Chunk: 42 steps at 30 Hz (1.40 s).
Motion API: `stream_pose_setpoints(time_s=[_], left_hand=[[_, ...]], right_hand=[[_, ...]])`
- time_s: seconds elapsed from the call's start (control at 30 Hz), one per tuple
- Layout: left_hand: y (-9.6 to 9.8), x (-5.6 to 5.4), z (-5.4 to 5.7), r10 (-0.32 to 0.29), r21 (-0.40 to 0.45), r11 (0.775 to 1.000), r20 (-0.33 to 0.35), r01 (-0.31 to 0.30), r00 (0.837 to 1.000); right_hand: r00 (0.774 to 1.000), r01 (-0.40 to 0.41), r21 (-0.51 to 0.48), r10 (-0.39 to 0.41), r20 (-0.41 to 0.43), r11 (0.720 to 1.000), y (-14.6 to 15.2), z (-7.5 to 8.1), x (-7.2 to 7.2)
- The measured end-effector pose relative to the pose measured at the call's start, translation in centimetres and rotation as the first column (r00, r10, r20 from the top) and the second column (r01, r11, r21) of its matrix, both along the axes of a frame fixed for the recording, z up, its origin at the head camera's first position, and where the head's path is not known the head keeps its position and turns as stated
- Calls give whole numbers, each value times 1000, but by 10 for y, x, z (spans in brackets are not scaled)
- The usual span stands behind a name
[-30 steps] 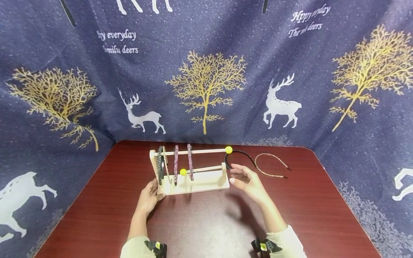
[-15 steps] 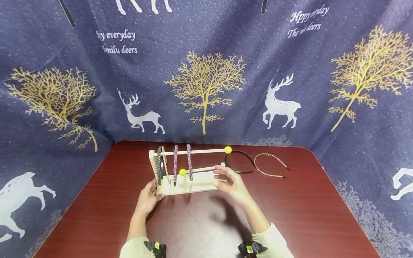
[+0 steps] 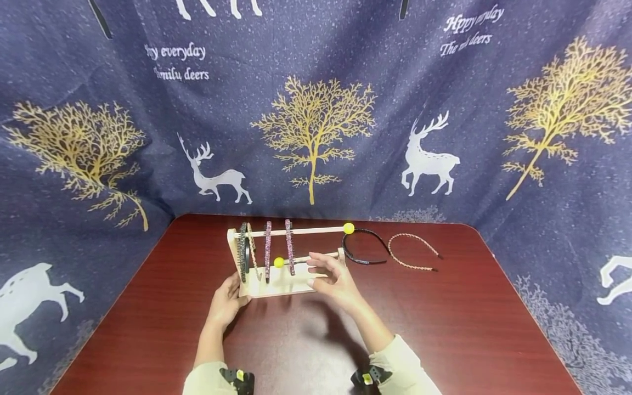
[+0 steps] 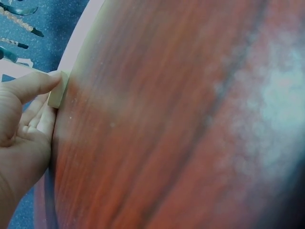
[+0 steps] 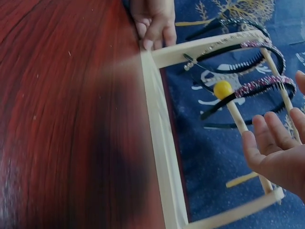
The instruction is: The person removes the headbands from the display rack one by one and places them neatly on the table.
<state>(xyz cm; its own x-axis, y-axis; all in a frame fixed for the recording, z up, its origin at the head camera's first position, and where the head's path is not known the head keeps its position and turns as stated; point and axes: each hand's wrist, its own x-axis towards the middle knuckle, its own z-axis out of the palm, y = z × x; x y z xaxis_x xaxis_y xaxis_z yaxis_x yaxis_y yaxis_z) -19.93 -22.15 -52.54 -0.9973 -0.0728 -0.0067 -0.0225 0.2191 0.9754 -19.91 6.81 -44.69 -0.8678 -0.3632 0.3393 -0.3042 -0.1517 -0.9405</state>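
Note:
A pale wooden headband rack [image 3: 282, 287] with two rods, each tipped by a yellow ball, stands on the table. On its upper rod hang a pink glitter headband [image 3: 289, 249], another pink one [image 3: 268, 253], a dark beaded headband [image 3: 243, 258] and a beige braided one [image 3: 253, 249]. My left hand [image 3: 228, 304] holds the left end of the base; in the left wrist view the thumb presses on the base corner [image 4: 58, 90]. My right hand [image 3: 338, 281] is in front of the lower rod, its fingers spread and loosely bent with nothing between them, right of the nearer pink headband.
To the right on the red-brown table [image 3: 474, 307] lie a black headband [image 3: 367, 262] and a beige braided headband [image 3: 415, 237]. A dark blue cloth [image 3: 316, 55] with deer and trees hangs behind the table.
My right hand has moved left, from beside the rack's right end to in front of its lower rod. The left hand stays at the base, and the headbands hang as before.

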Motion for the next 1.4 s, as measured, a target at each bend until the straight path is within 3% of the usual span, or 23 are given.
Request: stream_pose_setpoints(time_s=[0.17,0.3,0.47,0.67,0.87,1.17,1.4], left_hand=[[1,0,0,8,17,1000,-19,-7,1000],[1,0,0,13,28,1000,-30,-12,999],[1,-1,-1,20,21,1000,-27,-19,999],[1,0,0,10,38,999,-22,-10,1000],[1,1,1,5,33,999,-6,-5,1000],[1,2,1,7,30,1000,-8,-7,1000],[1,2,2,4,31,999,17,-5,1000]], right_hand=[[999,-13,-2,13,30,1000,-11,2,-3],[999,-20,-12,21,35,1000,-20,15,-2],[1000,9,51,-10,15,999,-31,31,2],[998,50,86,-48,-29,995,-41,33,-1],[997,74,92,-72,-34,993,-43,34,-3],[989,70,24,-66,-129,997,-39,53,-1],[986,115,28,-111,-123,993,-34,56,2]])
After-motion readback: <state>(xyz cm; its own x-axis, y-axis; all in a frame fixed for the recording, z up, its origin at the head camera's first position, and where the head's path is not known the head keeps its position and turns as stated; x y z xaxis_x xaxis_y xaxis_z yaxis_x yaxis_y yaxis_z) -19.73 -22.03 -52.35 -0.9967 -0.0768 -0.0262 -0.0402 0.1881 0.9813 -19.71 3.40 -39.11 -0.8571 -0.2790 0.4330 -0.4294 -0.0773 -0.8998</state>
